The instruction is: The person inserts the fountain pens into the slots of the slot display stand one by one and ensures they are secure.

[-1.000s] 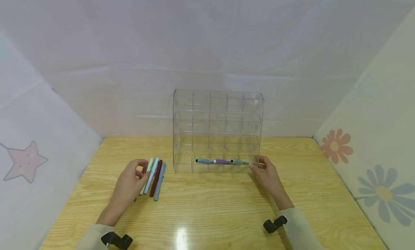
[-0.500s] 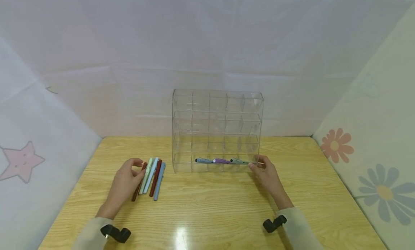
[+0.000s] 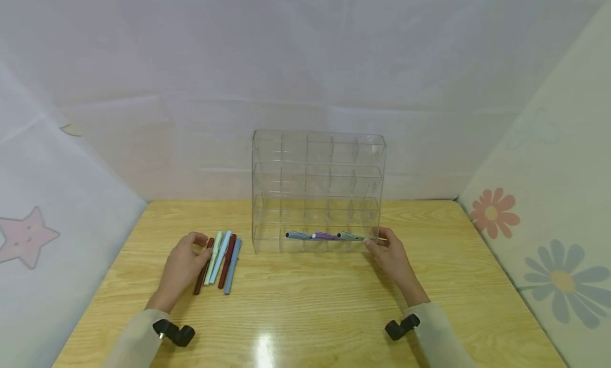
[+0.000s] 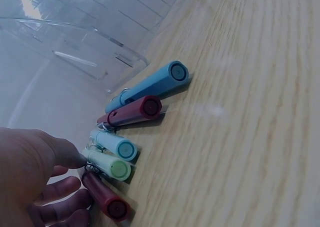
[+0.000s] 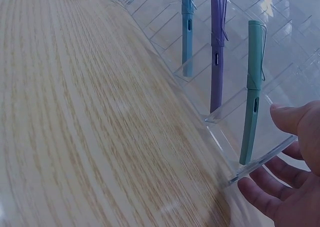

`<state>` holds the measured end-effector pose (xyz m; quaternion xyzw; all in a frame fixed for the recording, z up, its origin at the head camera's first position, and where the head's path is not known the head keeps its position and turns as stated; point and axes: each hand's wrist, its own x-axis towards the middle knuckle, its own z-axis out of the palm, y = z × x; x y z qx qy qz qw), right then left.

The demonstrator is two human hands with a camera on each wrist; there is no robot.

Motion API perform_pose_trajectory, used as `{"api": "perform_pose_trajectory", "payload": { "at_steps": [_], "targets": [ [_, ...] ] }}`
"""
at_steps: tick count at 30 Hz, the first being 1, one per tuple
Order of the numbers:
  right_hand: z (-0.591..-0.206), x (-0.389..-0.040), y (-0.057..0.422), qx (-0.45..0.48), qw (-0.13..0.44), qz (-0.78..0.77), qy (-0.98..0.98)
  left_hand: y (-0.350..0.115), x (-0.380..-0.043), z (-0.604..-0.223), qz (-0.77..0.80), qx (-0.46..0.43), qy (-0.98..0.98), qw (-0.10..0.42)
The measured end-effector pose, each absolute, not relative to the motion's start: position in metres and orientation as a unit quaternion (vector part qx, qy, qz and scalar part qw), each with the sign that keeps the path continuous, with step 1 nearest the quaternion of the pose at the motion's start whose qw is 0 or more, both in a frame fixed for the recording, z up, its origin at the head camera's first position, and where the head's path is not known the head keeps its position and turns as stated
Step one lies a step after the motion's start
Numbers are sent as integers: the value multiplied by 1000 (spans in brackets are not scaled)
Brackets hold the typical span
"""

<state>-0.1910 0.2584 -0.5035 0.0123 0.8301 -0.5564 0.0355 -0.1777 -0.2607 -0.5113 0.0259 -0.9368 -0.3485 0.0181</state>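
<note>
My left hand [image 3: 181, 266] is at the left end of a row of capped pens on the table. Its thumb and fingers pinch the cap end of a dark red pen [image 4: 106, 197]. Close against that pen lies a light green pen [image 4: 111, 164], followed by a light blue pen [image 3: 220, 257], another dark red pen [image 3: 227, 262] and a blue pen [image 3: 233, 267]. My right hand [image 3: 394, 259] grips the right side wall of a clear divided rack [image 3: 317, 180], thumb inside and fingers outside. Blue [image 5: 187, 42], purple [image 5: 217, 57] and green [image 5: 251, 87] pens rest in its lowest row.
Behind the rack hangs a pale cloth wall [image 3: 305, 55]. Patterned side walls flank the wooden table [image 3: 305, 304]. Bare tabletop lies in front of the rack, between the two forearms.
My left hand has moved left from the light green pen to the leftmost dark red pen, which was mostly covered before. My right hand stays on the rack.
</note>
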Motion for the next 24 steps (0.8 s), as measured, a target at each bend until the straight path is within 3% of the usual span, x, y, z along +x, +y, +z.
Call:
{"api": "perform_pose_trajectory", "payload": {
  "at_steps": [24],
  "targets": [
    [-501,-190,257,17,36,-560,827,-266,-194,-512,-283,42,-958,-15]
  ]
}}
